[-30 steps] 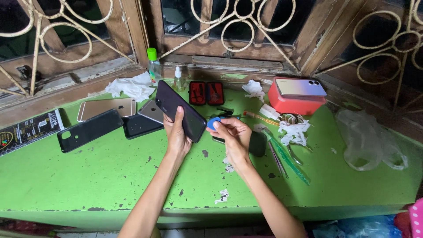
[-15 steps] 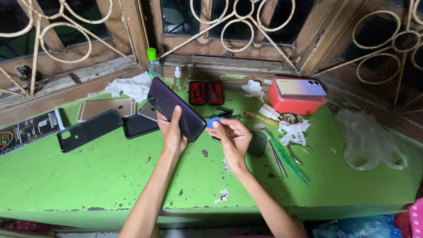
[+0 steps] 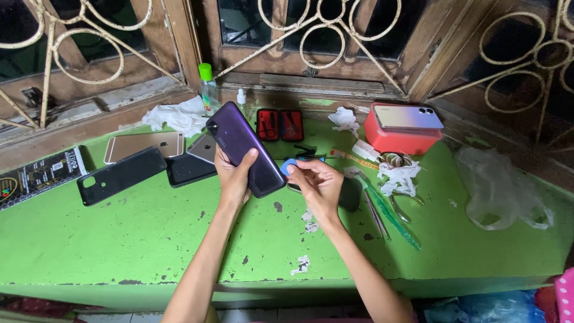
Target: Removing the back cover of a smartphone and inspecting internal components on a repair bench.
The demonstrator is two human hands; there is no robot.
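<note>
The purple phone [image 3: 245,149] is up off the green table [image 3: 149,239], back side facing us, tilted further over than a second ago. The left hand [image 3: 234,176] wraps it, fingers pressed round its edges. The right hand [image 3: 317,185] pinches a small blue pick [image 3: 287,167] right at the phone's lower edge. Around them lie a black phone cover [image 3: 121,175], tweezers [image 3: 376,215], a red box [image 3: 397,139] and wooden window frames behind.
</note>
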